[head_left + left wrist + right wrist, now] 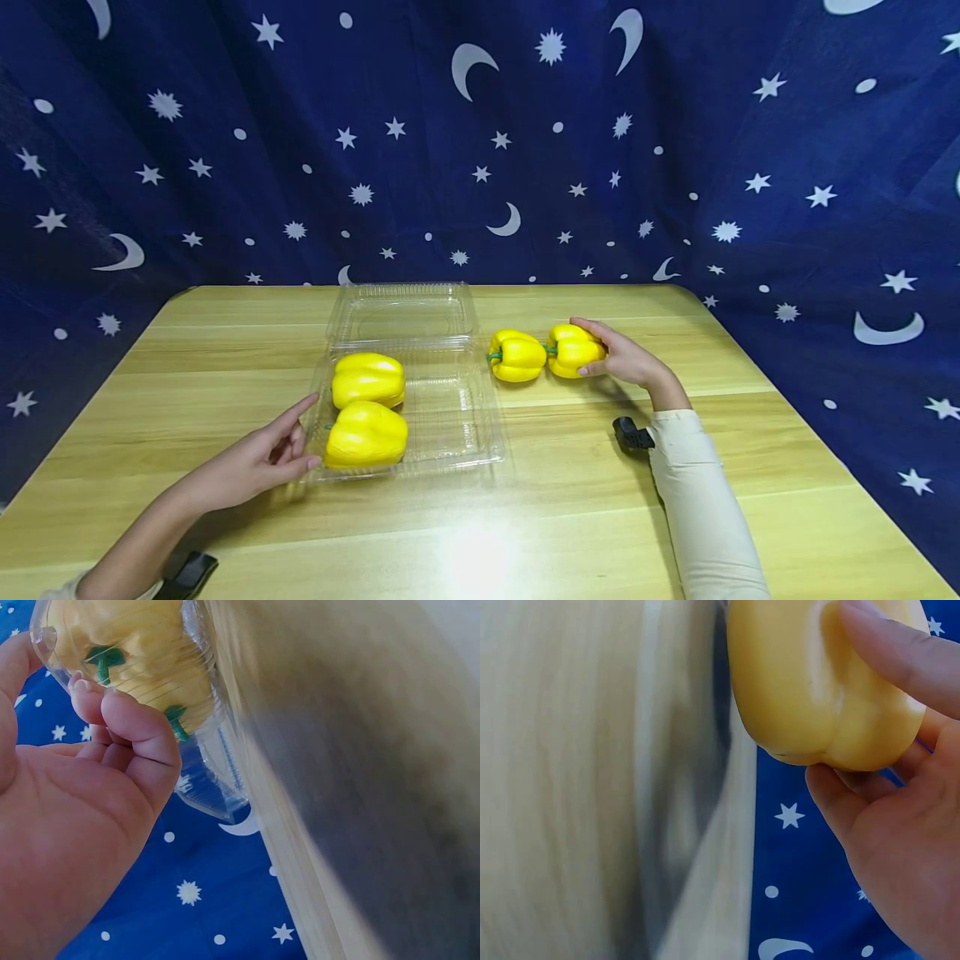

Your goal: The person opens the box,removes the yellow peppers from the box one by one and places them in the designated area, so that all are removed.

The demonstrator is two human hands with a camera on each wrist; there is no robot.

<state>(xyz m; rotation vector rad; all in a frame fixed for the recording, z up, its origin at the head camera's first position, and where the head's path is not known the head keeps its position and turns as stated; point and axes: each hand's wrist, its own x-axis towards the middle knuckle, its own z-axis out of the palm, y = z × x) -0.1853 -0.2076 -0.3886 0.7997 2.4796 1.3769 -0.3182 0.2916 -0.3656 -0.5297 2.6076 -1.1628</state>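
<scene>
A yellow bell pepper with a green stem sits on the right, gripped by my right hand. In the right wrist view, thumb and fingers lie around that pepper. Just left of it is another yellow bell pepper, on the table. My left hand is at the left side of a clear plastic clamshell container, thumb and index finger spread along its rim, the other fingers curled in. Two more yellow bell peppers, a rear one and a front one, lie in the container's left half.
The container's lid lies folded back towards the far edge of the wooden table. A dark blue curtain with white stars and moons hangs behind. Black wrist devices, left and right, sit by the forearms.
</scene>
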